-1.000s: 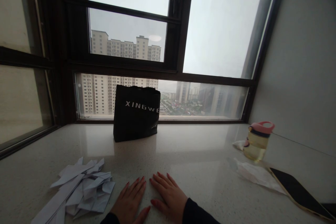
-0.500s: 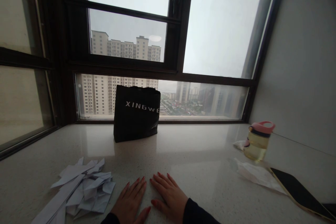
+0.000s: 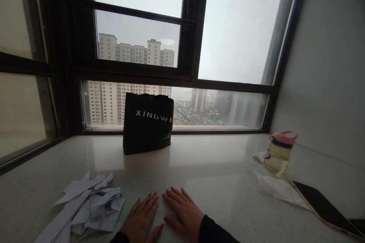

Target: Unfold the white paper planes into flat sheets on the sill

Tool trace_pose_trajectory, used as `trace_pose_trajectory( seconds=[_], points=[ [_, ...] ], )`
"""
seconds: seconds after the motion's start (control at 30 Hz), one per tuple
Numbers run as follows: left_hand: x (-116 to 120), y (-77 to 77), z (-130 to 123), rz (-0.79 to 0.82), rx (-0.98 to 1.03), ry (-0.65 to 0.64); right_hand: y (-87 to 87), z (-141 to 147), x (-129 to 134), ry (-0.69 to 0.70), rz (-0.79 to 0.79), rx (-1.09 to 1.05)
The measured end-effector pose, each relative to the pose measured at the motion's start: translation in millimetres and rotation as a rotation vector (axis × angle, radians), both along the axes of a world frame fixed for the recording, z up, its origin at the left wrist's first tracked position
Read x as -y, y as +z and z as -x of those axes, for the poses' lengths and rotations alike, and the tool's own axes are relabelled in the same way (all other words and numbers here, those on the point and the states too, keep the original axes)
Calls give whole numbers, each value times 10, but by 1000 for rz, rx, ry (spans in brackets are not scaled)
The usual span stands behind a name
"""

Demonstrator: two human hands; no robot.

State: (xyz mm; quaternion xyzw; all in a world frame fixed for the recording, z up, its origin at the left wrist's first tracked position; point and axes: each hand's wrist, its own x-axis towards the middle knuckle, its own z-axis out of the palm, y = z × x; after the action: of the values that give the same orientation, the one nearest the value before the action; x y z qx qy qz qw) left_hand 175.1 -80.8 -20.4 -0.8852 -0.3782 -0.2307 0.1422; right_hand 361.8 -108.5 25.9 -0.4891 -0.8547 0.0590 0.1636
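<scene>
Both hands rest palm down on the speckled white sill [image 3: 211, 182], near the bottom middle of the head view. My left hand [image 3: 142, 218] lies flat with its fingers stretched out and holds nothing. It is just right of a heap of folded white paper pieces [image 3: 97, 207]. A small gap separates it from my right hand [image 3: 184, 212], which is also flat and empty, its thumb pointing left. Beyond the hands, a black bag [image 3: 148, 125] with white lettering stands upright by the window.
At the right stands a bottle [image 3: 278, 153] with a pink lid and yellowish liquid. A crumpled white tissue [image 3: 278, 190] lies in front of it, beside a dark phone [image 3: 325, 207]. Dark window frames [image 3: 222, 133] border the back, and a wall rises at the right.
</scene>
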Motion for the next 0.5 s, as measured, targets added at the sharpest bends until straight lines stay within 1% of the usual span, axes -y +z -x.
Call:
trace_pose_trajectory(
  seconds=[0.17,0.5],
  points=[
    [8,11,0,5,-20,15,48,-23,24,46,31,-38],
    [18,24,-3,19,-33,23,60,-21,25,37,27,-17]
  ],
)
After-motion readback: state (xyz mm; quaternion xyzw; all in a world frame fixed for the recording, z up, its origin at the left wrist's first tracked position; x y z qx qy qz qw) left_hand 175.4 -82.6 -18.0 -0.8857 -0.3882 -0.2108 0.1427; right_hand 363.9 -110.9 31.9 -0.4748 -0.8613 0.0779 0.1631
